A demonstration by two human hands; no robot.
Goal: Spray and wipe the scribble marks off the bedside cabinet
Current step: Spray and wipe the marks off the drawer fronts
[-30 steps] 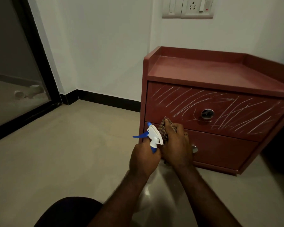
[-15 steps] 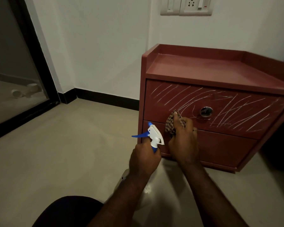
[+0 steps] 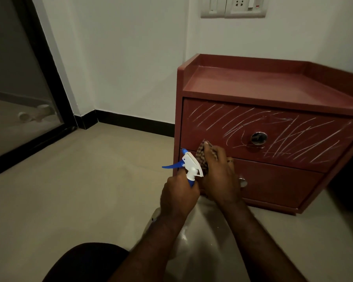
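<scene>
Currently, item one: your left hand clenches round the neck of the spray bottle, just beside the bedside cabinet. Item two: your right hand grasps a checked cloth, pressed against the lower left of the upper drawer. Item three: white scribble marks cross that drawer front, around its round metal knob.
</scene>
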